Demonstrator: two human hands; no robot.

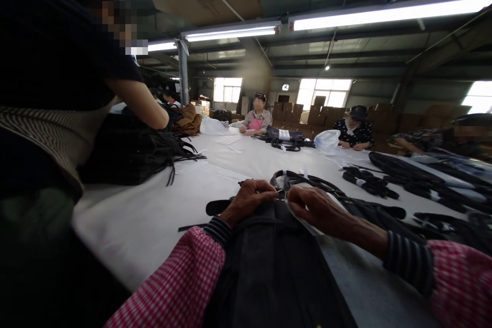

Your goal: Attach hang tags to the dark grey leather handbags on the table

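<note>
A long black bag [269, 266] lies in front of me on the white-covered table, running from my body towards its far end. At that far end my left hand [251, 197] pinches a small metal fitting [281, 193] between thumb and fingers. Close by on the right, my right hand [313, 207] is closed with curled fingers at the same fitting; what exactly it grips is hidden. Just beyond both hands a black strap [307, 178] with a white wrap loops over the table. A black strap end [219, 207] sticks out left of the bag.
At the left, a co-worker [49, 77] stands beside a stack of black bags [126, 151] with dangling straps. Bundled straps [369, 182] and more black bags [415, 174] lie at the right. Other people sit across the white table [226, 159], near a clear plastic bag [326, 141].
</note>
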